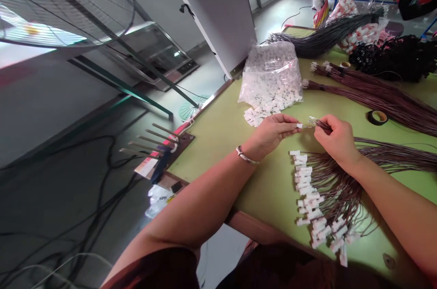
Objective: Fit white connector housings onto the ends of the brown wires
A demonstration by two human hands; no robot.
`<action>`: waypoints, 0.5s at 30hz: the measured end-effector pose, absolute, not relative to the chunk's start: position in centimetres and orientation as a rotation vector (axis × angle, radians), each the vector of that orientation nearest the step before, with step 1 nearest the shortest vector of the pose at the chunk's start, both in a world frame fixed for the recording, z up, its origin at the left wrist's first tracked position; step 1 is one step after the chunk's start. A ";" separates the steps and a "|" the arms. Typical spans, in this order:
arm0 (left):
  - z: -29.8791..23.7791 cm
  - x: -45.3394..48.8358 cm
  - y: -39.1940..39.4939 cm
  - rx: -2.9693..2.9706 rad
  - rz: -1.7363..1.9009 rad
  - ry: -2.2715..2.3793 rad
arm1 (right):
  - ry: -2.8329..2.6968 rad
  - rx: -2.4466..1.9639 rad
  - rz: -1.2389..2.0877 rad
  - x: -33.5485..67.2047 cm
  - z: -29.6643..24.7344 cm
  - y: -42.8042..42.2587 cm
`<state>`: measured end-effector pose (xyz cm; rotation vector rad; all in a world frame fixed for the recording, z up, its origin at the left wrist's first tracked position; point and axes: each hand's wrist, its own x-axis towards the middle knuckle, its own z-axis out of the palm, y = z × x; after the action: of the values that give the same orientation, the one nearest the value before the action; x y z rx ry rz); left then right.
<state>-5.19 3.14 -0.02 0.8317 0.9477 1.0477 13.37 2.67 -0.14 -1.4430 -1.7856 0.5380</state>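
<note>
I count two hands, the left hand (273, 134) and the right hand (336, 141), one white connector (299, 125) pinched in the left, one plastic bag (271, 73) of such connectors, one tape roll (378, 117), one bracelet (245, 157) and one big fan (64, 2).

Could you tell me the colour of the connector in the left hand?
White; head view shows the connector in the left hand, wire in the right hand.

A small white plastic connector (299, 125) sits pinched at the fingertips of the left hand (273, 134), lying roughly level. Just beside it, thin brown wires (321, 124) poke out of the right hand (336, 139). Their pale tips, possibly metal terminals, point straight at the connector and almost touch it.
</note>
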 end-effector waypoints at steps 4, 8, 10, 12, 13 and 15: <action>-0.1 -5.2 3.1 0.831 1.028 0.905 | -1.812 -1.458 0.495 13.4 -0.3 2.7; -0.2 -5.2 3.0 0.917 1.011 0.906 | -1.853 -1.456 0.412 13.4 -0.2 2.6; -0.3 -4.9 2.9 0.980 1.045 0.921 | -1.882 -1.460 0.349 13.2 -0.2 2.3; -0.5 -4.3 2.9 1.004 1.099 0.934 | -1.899 -1.455 0.325 13.1 -0.3 2.1; -0.6 -4.0 2.8 0.996 1.117 0.938 | -1.904 -1.445 0.339 13.1 -0.4 2.1; -0.8 -3.6 2.8 0.956 1.117 0.935 | -1.895 -1.411 0.416 13.1 -0.6 2.1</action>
<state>-3.59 2.76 -0.77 0.9564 0.9353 1.1172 13.12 2.09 -0.63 -1.4108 -1.8945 0.4164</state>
